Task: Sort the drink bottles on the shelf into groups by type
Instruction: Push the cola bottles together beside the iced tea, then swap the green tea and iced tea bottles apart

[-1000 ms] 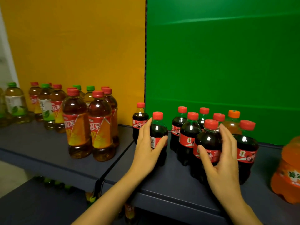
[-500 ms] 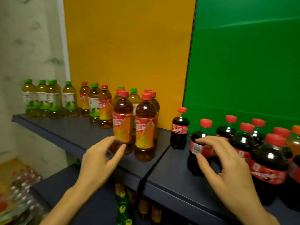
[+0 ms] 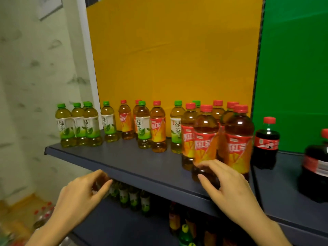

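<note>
Green-capped green tea bottles (image 3: 78, 124) stand in a cluster at the left end of the dark shelf (image 3: 127, 162). Further right, green tea bottles (image 3: 143, 125) and red-capped black tea bottles (image 3: 158, 126) stand mixed. A tight group of black tea bottles (image 3: 238, 139) stands at the right of the yellow panel. A small cola bottle (image 3: 266, 142) stands beyond it, and another cola bottle (image 3: 316, 167) is blurred at the right edge. My right hand (image 3: 225, 181) hovers open against the base of the front black tea bottle (image 3: 205, 139). My left hand (image 3: 83, 194) is open below the shelf edge, holding nothing.
A lower shelf (image 3: 113, 222) holds more green tea and other bottles. A patterned wall (image 3: 35, 86) closes the left side. Bottles lie on the floor at the lower left (image 3: 42, 213). Yellow (image 3: 168, 50) and green (image 3: 292, 68) panels back the shelf.
The view has swung left from the cola group to the tea bottles. My right hand left the cola bottles and now reaches the front black tea bottle; my left hand dropped below the shelf edge.
</note>
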`<state>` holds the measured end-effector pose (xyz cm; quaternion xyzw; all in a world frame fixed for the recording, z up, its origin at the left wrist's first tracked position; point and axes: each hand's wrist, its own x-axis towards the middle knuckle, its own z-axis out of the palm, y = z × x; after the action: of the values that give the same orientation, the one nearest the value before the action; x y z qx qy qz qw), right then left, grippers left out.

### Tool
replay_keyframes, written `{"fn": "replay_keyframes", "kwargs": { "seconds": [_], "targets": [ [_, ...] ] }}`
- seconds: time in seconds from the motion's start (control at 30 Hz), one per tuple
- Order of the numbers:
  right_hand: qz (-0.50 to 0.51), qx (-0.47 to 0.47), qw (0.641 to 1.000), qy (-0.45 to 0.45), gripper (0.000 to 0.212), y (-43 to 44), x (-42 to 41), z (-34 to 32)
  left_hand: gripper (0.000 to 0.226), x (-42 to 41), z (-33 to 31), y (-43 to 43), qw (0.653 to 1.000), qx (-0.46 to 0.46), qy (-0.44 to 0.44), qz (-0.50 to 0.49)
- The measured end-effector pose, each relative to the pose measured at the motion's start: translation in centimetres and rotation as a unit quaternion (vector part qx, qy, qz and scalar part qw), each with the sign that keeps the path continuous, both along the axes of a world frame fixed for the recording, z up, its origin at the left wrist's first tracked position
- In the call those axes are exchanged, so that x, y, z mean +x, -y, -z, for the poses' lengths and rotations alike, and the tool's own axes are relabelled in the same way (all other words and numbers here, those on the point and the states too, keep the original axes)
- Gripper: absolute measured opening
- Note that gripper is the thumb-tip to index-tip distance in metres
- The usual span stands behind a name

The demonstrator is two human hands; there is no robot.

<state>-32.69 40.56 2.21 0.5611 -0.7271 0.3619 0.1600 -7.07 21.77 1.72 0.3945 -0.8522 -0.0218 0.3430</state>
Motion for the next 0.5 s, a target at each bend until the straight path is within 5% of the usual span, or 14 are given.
{"fn": "replay_keyframes", "kwargs": {
  "seconds": [0.5],
  "targets": [
    [0.026, -0.008, 0.998, 0.059, 0.052, 15.4, 2.0, -1.5, 0.015, -3.8, -2.9, 13.2, 0.977, 0.070, -0.113, 0.166]
  ]
}}
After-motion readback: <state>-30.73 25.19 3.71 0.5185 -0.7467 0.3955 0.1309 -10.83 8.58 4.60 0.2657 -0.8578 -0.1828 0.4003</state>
